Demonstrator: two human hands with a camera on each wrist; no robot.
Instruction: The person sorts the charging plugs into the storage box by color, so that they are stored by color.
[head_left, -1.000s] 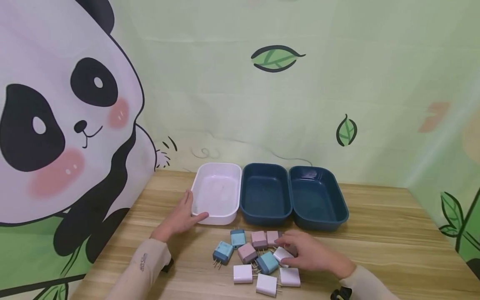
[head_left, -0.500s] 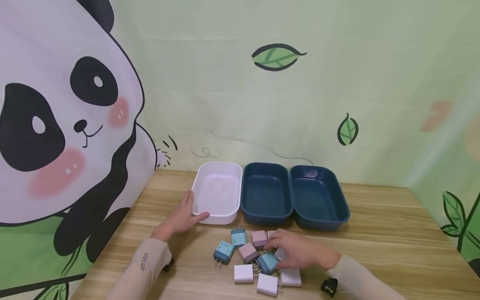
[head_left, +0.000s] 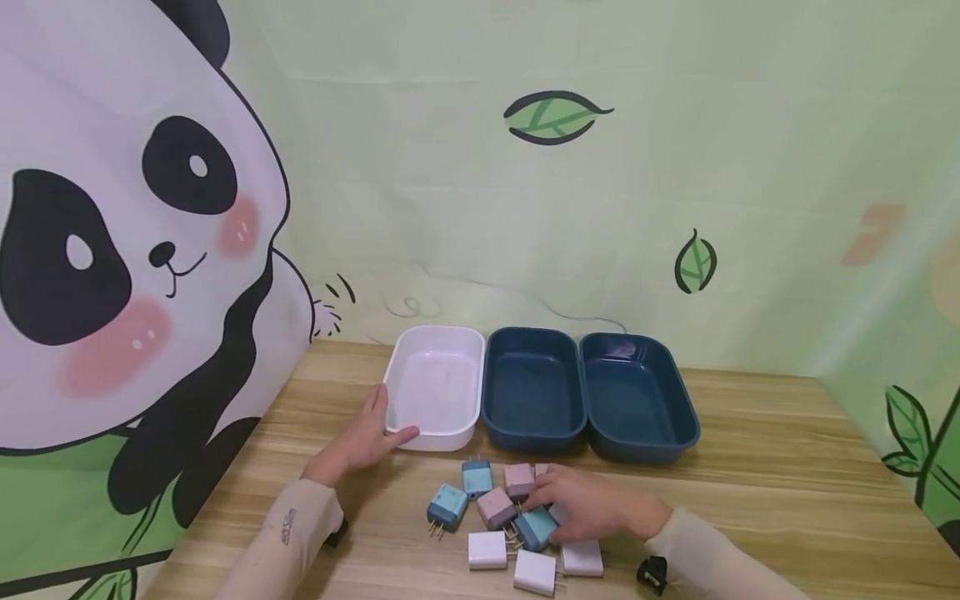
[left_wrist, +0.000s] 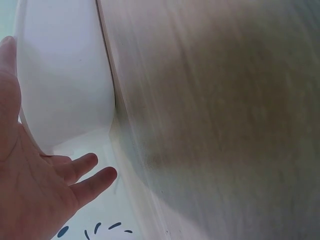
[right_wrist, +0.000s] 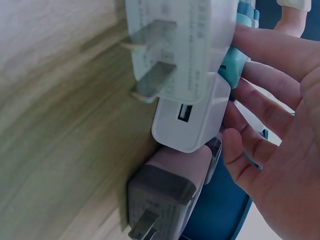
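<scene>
My left hand [head_left: 360, 433] rests against the near left corner of a white plastic bin [head_left: 432, 439]. Its thumb lies along the front rim, and in the left wrist view the fingers are extended and spread. A cluster of plug chargers lies in front of the bins. My right hand [head_left: 596, 504] reaches over them, its thumb and fingers around a blue charger [head_left: 535, 528]. In the right wrist view, a white charger [right_wrist: 192, 117] and a pink and grey charger [right_wrist: 167, 185] sit close beside those fingers. The right hand partly hides a white charger.
Two dark blue bins, the middle one [head_left: 534, 437] and the right one [head_left: 643, 452], stand beside the white bin on the wooden table [head_left: 765, 467]. Pink chargers [head_left: 496, 507], more blue ones [head_left: 447, 506] and white ones [head_left: 487, 550] lie nearby. A printed cloth [head_left: 420, 208] hangs behind.
My right hand has moved left from a white charger to the blue charger, and its fingers have come in around it. The left hand stays at the white bin.
</scene>
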